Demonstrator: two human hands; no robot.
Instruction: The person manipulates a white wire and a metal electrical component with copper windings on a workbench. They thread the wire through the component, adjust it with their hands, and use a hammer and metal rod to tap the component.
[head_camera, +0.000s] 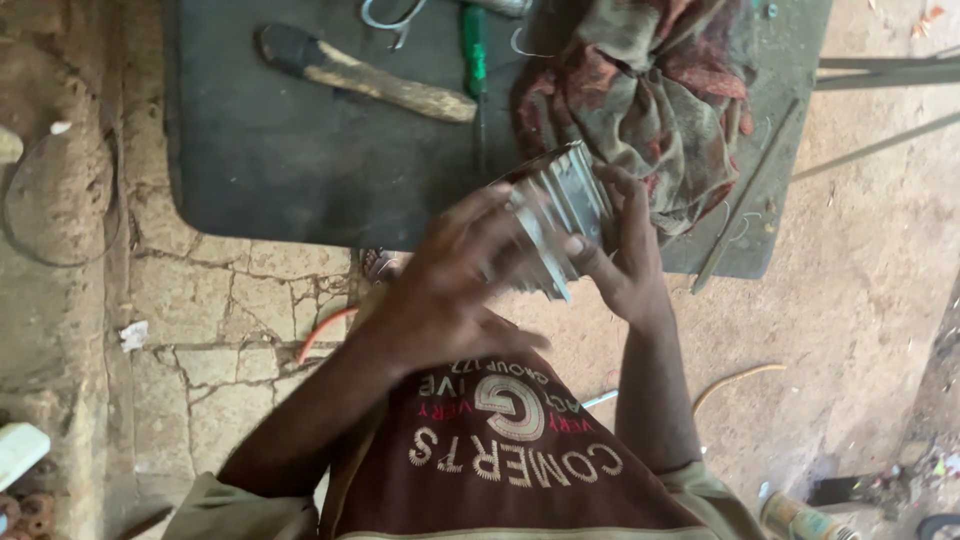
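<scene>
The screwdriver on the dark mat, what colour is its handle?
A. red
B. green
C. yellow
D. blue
B: the screwdriver lying on the dark mat, between the wooden-handled tool and the patterned cloth, has a plainly green handle.

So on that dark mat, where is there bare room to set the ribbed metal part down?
The dark mat is bare at its left and lower-left, below the wooden-handled tool. The right side is crowded: patterned cloth, green screwdriver, thin rod. Both hands hold the ribbed metal part.
</scene>
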